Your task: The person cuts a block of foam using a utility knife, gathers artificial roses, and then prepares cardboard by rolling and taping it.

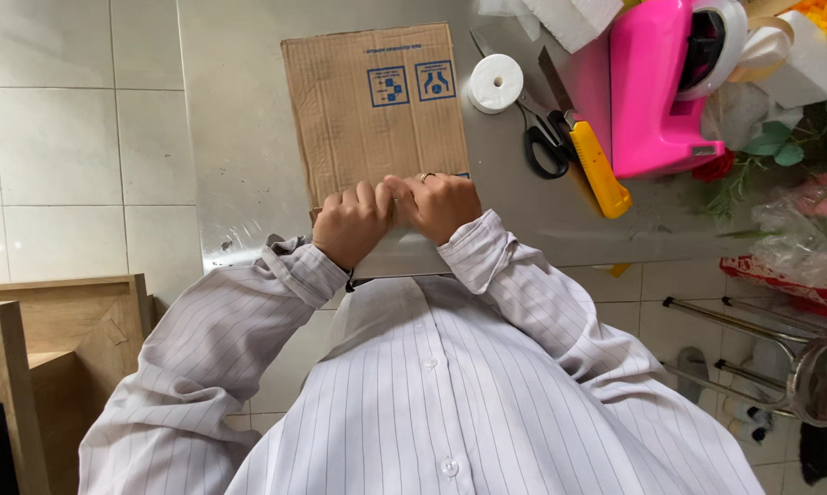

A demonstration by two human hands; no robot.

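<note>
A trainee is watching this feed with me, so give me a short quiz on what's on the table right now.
1. True or false: the left hand and the right hand both grip the near edge of the cardboard box.
2. Which lies nearest the box? A) white tape roll B) yellow knife C) pink tape dispenser
3. Which hand wears a ring?

Key: 1 true; 2 A; 3 the right hand.
</note>
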